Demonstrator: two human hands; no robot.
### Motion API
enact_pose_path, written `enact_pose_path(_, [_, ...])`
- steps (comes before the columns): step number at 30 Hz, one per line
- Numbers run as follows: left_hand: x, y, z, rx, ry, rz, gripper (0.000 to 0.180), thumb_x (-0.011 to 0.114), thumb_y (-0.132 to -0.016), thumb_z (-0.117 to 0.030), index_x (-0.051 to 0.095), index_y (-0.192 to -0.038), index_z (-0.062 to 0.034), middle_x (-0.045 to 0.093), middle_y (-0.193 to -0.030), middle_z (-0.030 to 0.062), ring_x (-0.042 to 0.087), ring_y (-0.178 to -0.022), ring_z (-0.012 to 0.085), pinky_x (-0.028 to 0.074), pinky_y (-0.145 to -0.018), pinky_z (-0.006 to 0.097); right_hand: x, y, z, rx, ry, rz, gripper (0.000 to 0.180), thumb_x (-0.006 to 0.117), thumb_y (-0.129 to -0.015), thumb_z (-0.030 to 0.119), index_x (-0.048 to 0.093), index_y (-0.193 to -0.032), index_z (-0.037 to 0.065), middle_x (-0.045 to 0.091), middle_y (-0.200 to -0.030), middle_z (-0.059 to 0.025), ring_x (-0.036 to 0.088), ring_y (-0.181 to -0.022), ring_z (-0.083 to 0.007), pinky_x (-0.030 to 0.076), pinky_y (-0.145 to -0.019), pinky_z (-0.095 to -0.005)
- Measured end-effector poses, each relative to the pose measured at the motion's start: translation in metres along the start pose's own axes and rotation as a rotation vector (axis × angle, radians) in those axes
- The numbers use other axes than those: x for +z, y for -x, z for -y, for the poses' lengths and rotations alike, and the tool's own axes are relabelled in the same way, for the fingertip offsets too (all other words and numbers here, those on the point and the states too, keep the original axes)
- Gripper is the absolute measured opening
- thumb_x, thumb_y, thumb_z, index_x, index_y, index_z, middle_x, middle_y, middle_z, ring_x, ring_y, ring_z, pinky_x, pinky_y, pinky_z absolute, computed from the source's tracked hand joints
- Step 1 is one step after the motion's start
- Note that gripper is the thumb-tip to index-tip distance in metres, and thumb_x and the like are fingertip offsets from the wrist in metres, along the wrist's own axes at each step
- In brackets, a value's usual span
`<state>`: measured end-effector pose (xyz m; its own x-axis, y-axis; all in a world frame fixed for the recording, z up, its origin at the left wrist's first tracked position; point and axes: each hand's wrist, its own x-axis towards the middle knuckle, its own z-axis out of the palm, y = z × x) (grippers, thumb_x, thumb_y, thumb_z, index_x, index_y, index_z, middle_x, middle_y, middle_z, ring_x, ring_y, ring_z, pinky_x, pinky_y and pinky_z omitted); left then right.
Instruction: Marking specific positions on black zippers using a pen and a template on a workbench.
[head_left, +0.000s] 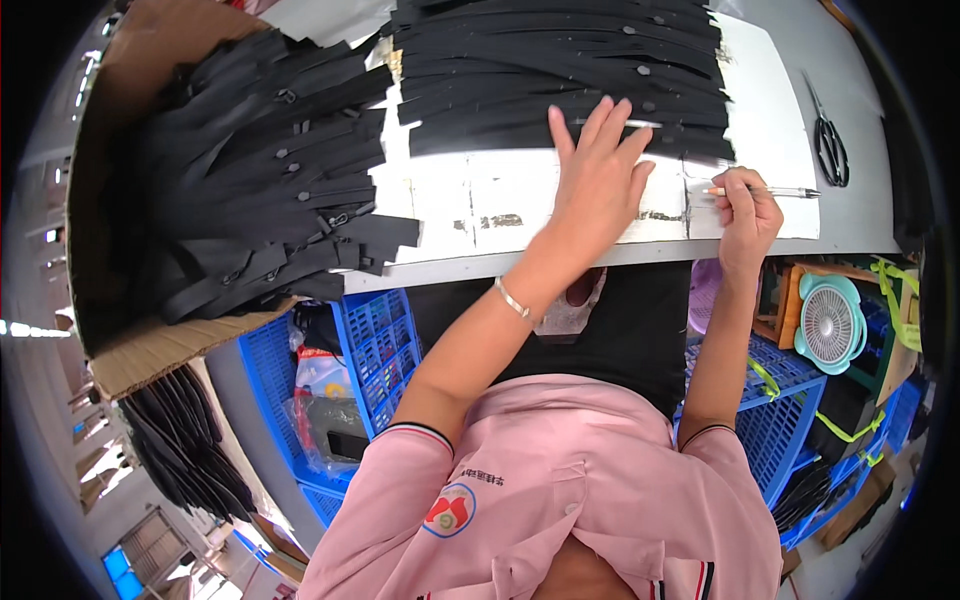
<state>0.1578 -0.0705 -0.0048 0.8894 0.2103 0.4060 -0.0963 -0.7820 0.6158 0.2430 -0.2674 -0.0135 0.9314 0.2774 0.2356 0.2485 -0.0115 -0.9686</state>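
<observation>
Black zippers (560, 70) lie side by side in a dense layer across a white board (520, 175) in front of me, their metal sliders showing as small grey spots. My left hand (598, 185) is open, fingers spread, with its fingertips over the nearest strips. Between the fingers of my right hand (750, 215) is a pen (795, 192), held roughly level above the board's right part. Dark marks and thin lines show on the board's bare near strip.
A cardboard box (125, 368) at the left holds a heap of loose black zippers (260, 170), some spilling onto the board. Black-handled scissors (828, 145) lie at the right. Below the table edge are blue plastic crates (380, 345) and a turquoise fan (832, 322).
</observation>
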Motion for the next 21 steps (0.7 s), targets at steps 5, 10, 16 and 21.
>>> enact_pose_path(5, [-0.032,0.009,0.006,-0.058,0.101,-0.011,0.036,0.063,-0.095,-0.009,0.068,-0.131,-0.007,0.053,-0.15,0.0196,0.038,-0.149,0.0388,0.014,-0.125,0.058,0.001,-0.001,-0.005,0.018,-0.02,-0.02,0.015,0.064,-0.101,0.012,0.074,-0.097,0.001,0.072,-0.088,-0.005,0.053,-0.067,-0.0028,0.038,-0.055,-0.0175])
enact_pose_path(10, [-0.11,0.089,0.014,-0.189,-0.138,0.011,0.057,0.052,-0.081,0.009,0.064,-0.135,-0.0059,0.054,-0.15,0.0167,0.037,-0.15,0.0386,0.014,-0.126,0.059,0.001,-0.003,-0.002,0.026,-0.003,-0.027,0.015,0.064,-0.101,0.012,0.075,-0.099,0.001,0.073,-0.09,-0.0057,0.053,-0.067,-0.0027,0.038,-0.055,-0.0175])
enact_pose_path(16, [-0.17,0.139,0.068,-0.344,-0.362,-0.099,0.029,0.069,-0.092,-0.006,0.075,-0.121,-0.0092,0.064,-0.141,0.0108,0.047,-0.143,0.0347,0.02,-0.125,0.053,0.0,-0.004,-0.001,0.071,0.021,-0.015,0.015,0.065,-0.101,0.012,0.075,-0.099,0.002,0.073,-0.088,-0.0036,0.053,-0.068,-0.0019,0.039,-0.055,-0.0178])
enact_pose_path(21, [-0.173,0.125,0.088,-0.289,-0.402,-0.167,0.013,0.071,-0.093,-0.009,0.078,-0.104,-0.0077,0.07,-0.132,0.01,0.056,-0.135,0.0329,0.024,-0.124,0.052,0.013,-0.005,0.002,0.055,-0.018,-0.017,0.016,0.064,-0.1,0.011,0.074,-0.097,-0.001,0.073,-0.088,-0.0028,0.056,-0.07,-0.0036,0.042,-0.06,-0.019])
